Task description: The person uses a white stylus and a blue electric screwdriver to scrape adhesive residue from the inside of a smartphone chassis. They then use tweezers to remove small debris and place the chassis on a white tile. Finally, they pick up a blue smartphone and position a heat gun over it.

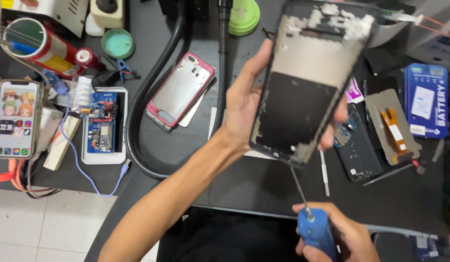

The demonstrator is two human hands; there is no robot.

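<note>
My left hand (247, 99) holds up a stripped phone frame (307, 77), tilted, its inner side towards me with a dark lower panel and white residue along the top. My thumb lies on the frame's left edge and my fingertips show past its right edge. My right hand (339, 235) at the bottom grips a blue-handled screwdriver (315, 228). Its thin shaft points up and its tip meets the frame's bottom edge.
On the dark mat lie a pink phone shell (181, 90), an opened phone body (358, 145), a part with an orange flex cable (392, 126), a blue battery box (425, 99) and a blue circuit board (101, 123). A lit phone (15, 119) stands far left. A black hose (152, 92) curves across.
</note>
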